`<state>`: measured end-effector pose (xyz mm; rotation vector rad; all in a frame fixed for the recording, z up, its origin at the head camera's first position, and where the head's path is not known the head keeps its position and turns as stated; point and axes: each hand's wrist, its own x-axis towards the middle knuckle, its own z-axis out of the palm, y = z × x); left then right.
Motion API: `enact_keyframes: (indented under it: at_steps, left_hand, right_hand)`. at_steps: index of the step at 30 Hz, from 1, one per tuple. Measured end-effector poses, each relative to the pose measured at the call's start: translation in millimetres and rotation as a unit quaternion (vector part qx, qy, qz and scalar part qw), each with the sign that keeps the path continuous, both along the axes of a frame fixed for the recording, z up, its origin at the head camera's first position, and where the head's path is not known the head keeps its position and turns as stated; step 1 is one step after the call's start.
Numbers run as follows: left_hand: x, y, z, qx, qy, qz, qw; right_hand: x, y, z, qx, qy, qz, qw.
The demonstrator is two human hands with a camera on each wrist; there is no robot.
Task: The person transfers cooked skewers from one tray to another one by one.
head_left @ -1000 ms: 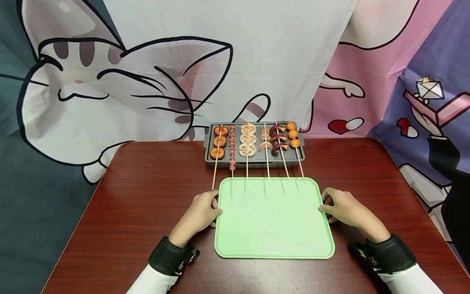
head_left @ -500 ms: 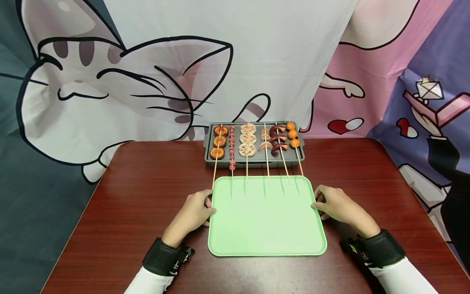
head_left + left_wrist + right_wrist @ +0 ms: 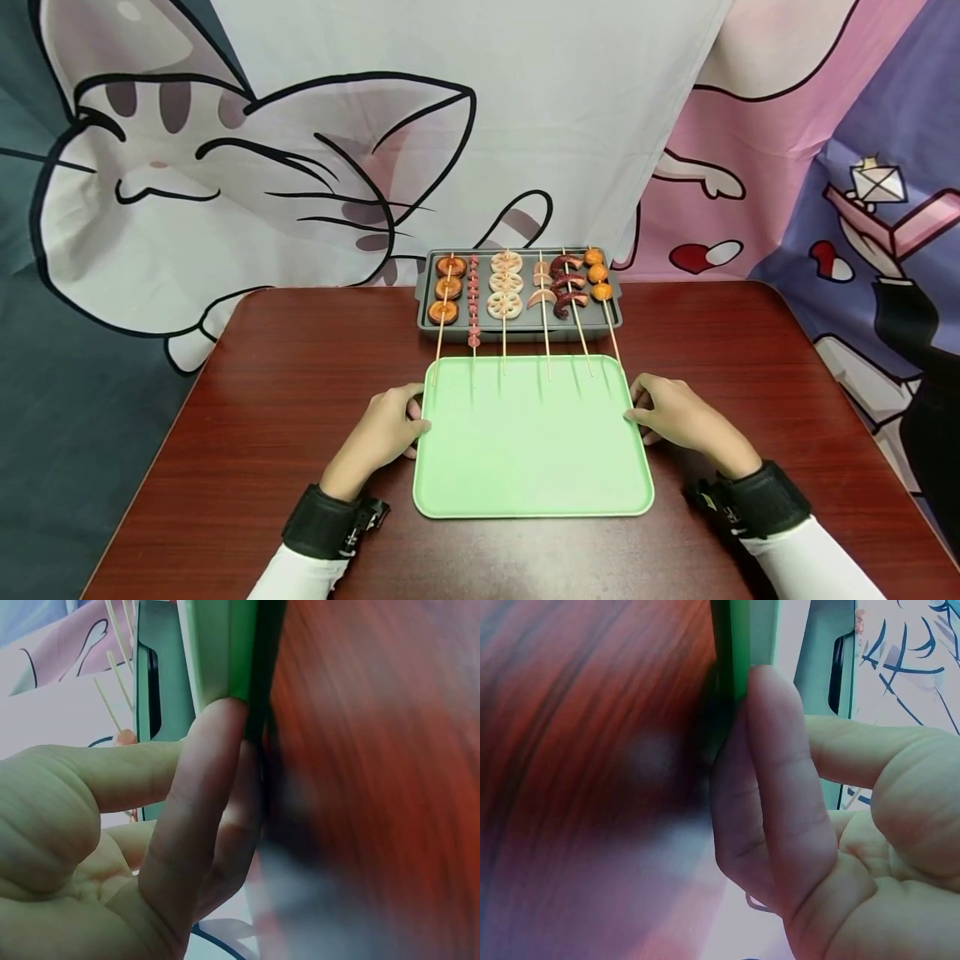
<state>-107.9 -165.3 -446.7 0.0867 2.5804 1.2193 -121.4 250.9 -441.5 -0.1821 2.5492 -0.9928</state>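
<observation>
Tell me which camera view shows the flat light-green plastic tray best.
The head view: the whole light-green plastic tray lies on the dark red wooden table, gripped at its sides by the left hand and right hand. Each wrist view shows only a blurred edge strip of it against fingertips.

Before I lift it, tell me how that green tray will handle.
The green tray looks stiff: its thin rim stays straight between the left hand and right hand. Probably light, being empty and shallow. It may slide easily on the glossy table.
</observation>
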Motion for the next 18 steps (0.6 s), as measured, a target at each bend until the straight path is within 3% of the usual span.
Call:
enact_keyframes:
  at_steps: [18]
  left_hand:
    - [-1.8,-6.2,-1.7,0.019,-0.004,0.012,0.9997]
  right_hand:
    - [0.3,-4.0,-0.4,-0.012,0.002,-0.003,1.000]
